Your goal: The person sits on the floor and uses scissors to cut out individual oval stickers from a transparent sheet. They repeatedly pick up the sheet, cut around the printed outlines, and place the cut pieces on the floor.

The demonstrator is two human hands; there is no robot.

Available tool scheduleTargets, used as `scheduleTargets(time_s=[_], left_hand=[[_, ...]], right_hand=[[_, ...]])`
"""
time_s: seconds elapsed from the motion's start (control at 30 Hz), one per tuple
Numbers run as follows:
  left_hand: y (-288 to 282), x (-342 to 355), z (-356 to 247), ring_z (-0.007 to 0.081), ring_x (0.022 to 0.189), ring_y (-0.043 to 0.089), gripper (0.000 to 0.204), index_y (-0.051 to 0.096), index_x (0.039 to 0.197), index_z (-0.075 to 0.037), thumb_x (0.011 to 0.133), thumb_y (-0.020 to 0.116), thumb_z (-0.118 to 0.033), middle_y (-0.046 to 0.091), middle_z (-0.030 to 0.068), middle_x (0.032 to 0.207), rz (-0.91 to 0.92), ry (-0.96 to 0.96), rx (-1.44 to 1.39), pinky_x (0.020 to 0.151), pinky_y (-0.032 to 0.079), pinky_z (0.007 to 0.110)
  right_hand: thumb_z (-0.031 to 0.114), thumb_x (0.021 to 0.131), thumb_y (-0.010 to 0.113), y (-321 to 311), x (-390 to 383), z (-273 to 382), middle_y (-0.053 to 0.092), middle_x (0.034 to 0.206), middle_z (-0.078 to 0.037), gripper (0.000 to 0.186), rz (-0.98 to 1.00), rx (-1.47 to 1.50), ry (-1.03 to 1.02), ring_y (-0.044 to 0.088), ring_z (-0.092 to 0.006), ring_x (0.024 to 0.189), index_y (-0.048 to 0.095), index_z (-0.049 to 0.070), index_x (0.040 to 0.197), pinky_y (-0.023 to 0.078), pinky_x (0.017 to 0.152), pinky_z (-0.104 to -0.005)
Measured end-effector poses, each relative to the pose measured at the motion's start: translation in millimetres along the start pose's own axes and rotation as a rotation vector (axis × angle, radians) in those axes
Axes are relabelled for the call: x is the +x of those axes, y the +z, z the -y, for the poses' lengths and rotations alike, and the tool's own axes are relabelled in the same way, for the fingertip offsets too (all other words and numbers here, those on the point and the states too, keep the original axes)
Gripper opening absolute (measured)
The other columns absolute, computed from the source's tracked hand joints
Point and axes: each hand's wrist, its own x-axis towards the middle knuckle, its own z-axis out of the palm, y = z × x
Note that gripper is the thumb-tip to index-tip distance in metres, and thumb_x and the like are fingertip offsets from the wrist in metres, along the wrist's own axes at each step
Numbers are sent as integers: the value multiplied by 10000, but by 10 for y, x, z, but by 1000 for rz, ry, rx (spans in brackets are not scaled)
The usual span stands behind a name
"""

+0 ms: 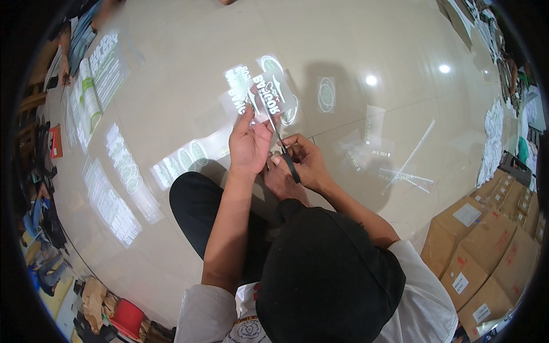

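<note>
My left hand [249, 146] holds up a clear film sheet [276, 86] printed with white lettering, gripping it by its near edge. In my right hand [307, 163] is a pair of scissors [291, 165] with black handles, the fingers wrapped around them. The blades point away from me and lie over the sheet's near part; whether they are parted is hard to see. Just beyond and to the left, another film with white lettering [235, 79] lies on the floor. Oval green-and-white prints on film [270, 62] show behind the held sheet.
A single oval print [326, 94] and clear offcut strips [410, 154] lie to the right on the tiled floor. Long printed films [111, 208] and a white-green roll [88, 94] are at left. Cardboard boxes [480, 240] stand at lower right, a red container [127, 318] at lower left.
</note>
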Motion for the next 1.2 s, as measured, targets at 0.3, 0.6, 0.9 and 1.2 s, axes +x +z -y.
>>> scheduleTargets(time_s=[0.3,0.6,0.9,1.2], left_hand=[[-106,-11,-238,272,1318,602,425,437,1512,5,1129,465,-176,581,129,1463,-61,45,5,1127,511,477],[-312,-2,-221,284,1259,638,350,494,1409,6,1125,486,-198,635,142,1367,-118,26,-10,1121,517,478],[-405,144,-402,293,1264,642,346,500,1396,13,1127,486,-205,651,156,1351,-154,54,8,1130,520,492],[-468,177,-449,285,1250,649,330,518,1387,4,1120,500,-190,657,145,1340,-142,58,2,1118,528,477]], right_hand=[[161,896,860,155,134,72,682,755,-23,405,59,-37,90,605,-61,676,599,-17,1149,469,628,-236],[154,887,860,282,386,3,646,724,-14,404,52,-91,27,568,-49,648,598,-12,1145,431,583,-230],[96,907,839,390,610,-14,614,685,32,328,84,-66,38,517,-8,606,596,10,1110,379,551,-209],[104,915,835,456,702,-35,617,681,16,331,105,-39,22,530,-19,589,590,9,1116,388,546,-212]])
